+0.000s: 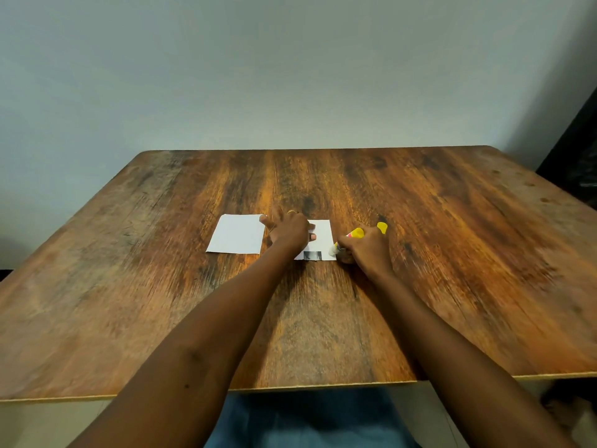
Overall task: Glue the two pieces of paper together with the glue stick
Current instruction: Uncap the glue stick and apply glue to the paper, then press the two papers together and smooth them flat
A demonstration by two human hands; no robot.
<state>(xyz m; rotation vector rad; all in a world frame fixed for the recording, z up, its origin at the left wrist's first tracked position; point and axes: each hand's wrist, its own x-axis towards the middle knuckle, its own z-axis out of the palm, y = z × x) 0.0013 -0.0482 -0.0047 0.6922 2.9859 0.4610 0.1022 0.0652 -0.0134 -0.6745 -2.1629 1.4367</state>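
Two small white pieces of paper lie side by side on the wooden table (452, 253). The left paper (237, 234) lies free. My left hand (289, 229) presses flat, fingers spread, on the right paper (323, 236), which has a small dark printed patch at its near edge. My right hand (366, 248) grips a yellow glue stick (353, 235), its whitish tip down at the right paper's near right corner. A yellow cap (382, 227) shows just behind my right hand; I cannot tell whether it rests on the table or in my fingers.
The table's far edge meets a plain pale wall. A dark object (578, 163) stands at the far right beyond the table. My blue-clad lap (310, 421) shows below the near edge.
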